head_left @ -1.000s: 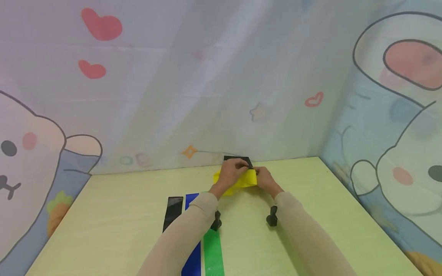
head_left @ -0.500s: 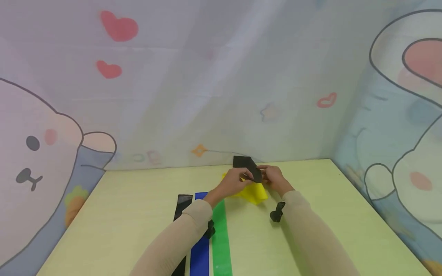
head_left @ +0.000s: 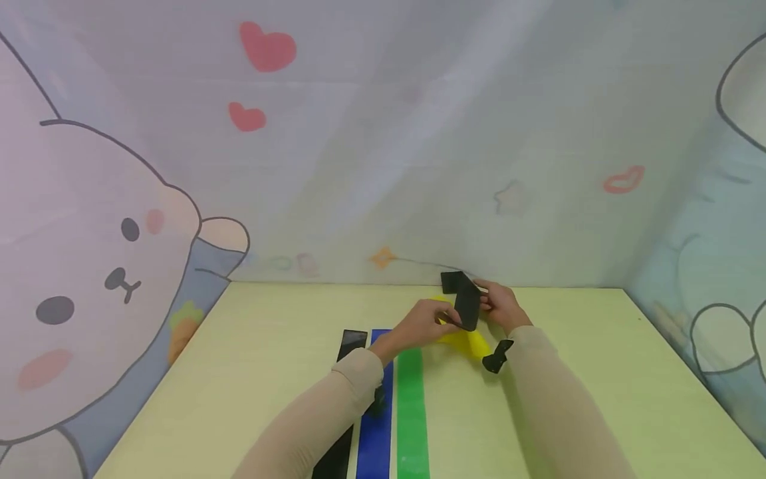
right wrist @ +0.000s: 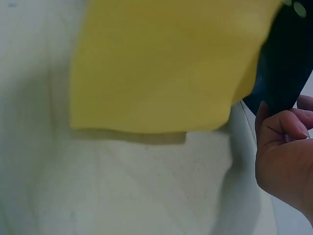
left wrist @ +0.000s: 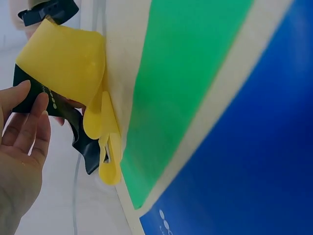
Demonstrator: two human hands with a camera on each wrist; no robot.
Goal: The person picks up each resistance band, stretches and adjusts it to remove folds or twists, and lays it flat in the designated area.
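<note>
— What is held above the table (head_left: 251,346)?
— A black band (head_left: 466,303) is pinched by the left hand (head_left: 427,322) and right hand (head_left: 505,307), over a yellow band (head_left: 465,340) beside the green strip (head_left: 411,406).

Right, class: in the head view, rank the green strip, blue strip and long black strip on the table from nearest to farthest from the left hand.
1. Green strip: just below the left hand.
2. Blue strip: next over to the left.
3. Long black strip: farthest left.
</note>
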